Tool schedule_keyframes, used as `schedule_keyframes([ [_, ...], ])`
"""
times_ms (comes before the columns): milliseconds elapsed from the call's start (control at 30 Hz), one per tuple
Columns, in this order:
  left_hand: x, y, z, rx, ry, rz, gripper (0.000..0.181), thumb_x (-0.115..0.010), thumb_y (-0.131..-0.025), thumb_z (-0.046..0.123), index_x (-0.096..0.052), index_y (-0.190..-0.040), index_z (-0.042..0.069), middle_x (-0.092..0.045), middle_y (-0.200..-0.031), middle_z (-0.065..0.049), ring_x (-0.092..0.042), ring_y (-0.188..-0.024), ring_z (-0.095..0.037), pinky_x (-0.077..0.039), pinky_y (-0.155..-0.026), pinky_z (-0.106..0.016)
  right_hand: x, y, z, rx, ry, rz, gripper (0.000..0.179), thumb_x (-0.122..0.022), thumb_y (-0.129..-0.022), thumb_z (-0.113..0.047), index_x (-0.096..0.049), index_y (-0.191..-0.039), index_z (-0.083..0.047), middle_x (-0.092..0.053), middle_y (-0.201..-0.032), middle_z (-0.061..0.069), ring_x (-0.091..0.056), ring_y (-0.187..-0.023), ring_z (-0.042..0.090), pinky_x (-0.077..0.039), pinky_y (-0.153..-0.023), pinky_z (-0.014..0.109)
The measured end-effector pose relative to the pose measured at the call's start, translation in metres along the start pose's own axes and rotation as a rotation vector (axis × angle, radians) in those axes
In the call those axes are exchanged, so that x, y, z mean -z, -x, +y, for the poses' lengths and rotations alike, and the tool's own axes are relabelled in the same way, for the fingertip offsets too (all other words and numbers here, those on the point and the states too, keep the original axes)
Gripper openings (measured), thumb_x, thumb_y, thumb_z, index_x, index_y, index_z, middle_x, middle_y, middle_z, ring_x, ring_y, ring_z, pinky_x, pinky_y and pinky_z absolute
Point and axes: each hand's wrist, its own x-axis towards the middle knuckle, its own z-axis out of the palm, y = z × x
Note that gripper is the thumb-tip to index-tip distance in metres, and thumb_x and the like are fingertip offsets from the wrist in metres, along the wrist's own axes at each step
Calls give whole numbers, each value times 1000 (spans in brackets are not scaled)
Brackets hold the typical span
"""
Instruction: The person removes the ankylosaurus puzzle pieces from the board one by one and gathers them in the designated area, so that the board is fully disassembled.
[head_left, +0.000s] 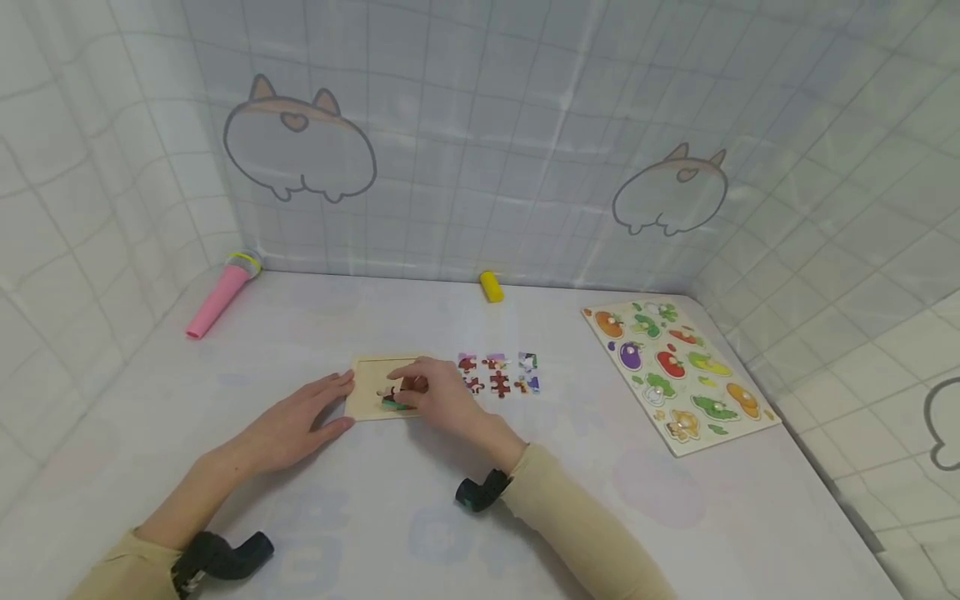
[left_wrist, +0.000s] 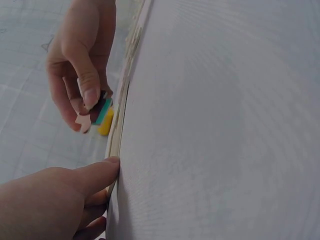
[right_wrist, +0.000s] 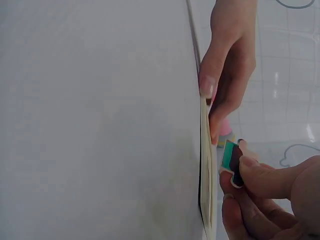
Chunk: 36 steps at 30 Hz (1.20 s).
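Note:
A shallow wooden puzzle tray (head_left: 367,387) lies flat on the table in front of me. My left hand (head_left: 303,421) rests against its left side, the fingers fairly straight and the thumb at the near left corner. Over the tray's right part, my right hand (head_left: 442,398) pinches a jigsaw piece (right_wrist: 231,159) between thumb and fingers. The piece is tilted and shows teal, dark and pale pink areas. Both wrist views show it held just above the tray's surface. My right hand hides part of the tray.
Several loose jigsaw pieces (head_left: 500,383) lie in two rows right of the tray. Farther right is a vegetable peg board (head_left: 686,371). A yellow cylinder (head_left: 491,287) lies by the back wall, and a pink toy microphone (head_left: 221,296) lies at the back left.

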Motion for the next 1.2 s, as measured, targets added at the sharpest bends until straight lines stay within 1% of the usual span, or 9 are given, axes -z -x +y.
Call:
schedule_keyframes([
  [167,0,1,-1,-7,7,0,65,-63,-98,38,-46,-147,0,-38,-158,-17,-33,-145,-42,-31,-114,-60,20,11,10,-34,-37,-2,17,-73,-92,-11,-76,-109,-10,-70,-96,-1,-62,-84,9,-52,-76,19],
  [267,-1,1,-2,-9,6,3,64,-63,-98,37,-46,-148,0,-37,-158,-16,-32,-145,-42,-31,-114,-60,37,21,20,-29,-38,0,14,-73,-92,-11,-77,-106,-10,-71,-98,0,-65,-84,9,-54,-76,20],
  [333,-2,1,-2,-7,0,6,64,-63,-98,37,-45,-148,0,-37,-159,-16,-32,-145,-41,-31,-114,-60,48,29,28,-28,-49,3,13,-73,-92,-10,-77,-104,-10,-72,-98,1,-66,-82,9,-56,-72,21],
  [433,-3,1,-2,-1,-5,6,64,-63,-98,37,-45,-148,0,-37,-159,-16,-32,-145,-41,-32,-114,-60,64,41,39,-40,-36,12,12,-74,-91,-11,-77,-102,-11,-72,-98,0,-66,-78,9,-56,-69,22],
  [600,-3,1,-2,-4,-9,10,64,-62,-98,37,-46,-147,0,-38,-158,-17,-33,-144,-42,-31,-115,-60,84,63,58,-83,23,23,14,-75,-90,-13,-77,-104,-12,-73,-94,-3,-62,-79,10,-53,-71,23],
  [700,-3,1,-2,-5,-15,11,64,-62,-99,38,-46,-147,-1,-39,-157,-17,-34,-144,-42,-31,-115,-59,91,74,69,-104,50,23,14,-75,-90,-14,-78,-104,-13,-73,-93,-4,-61,-78,11,-52,-71,24],
  [800,-3,1,-2,-1,-21,9,64,-63,-98,37,-46,-147,-1,-39,-157,-18,-34,-144,-42,-31,-114,-59,96,81,78,-120,50,19,13,-76,-90,-16,-78,-102,-15,-73,-92,-4,-60,-77,12,-52,-70,23],
  [1000,-4,0,-1,-3,-19,8,64,-62,-99,38,-46,-148,0,-38,-158,-16,-33,-145,-41,-31,-115,-59,98,89,89,-147,35,9,11,-77,-89,-19,-78,-100,-19,-73,-93,-8,-62,-82,11,-54,-75,23],
  [1200,-3,1,-1,6,-17,5,65,-64,-98,37,-46,-148,0,-38,-158,-17,-33,-145,-42,-31,-114,-60,97,88,90,-89,53,8,11,-77,-88,-17,-77,-100,-18,-72,-92,-7,-62,-82,11,-54,-76,24],
])
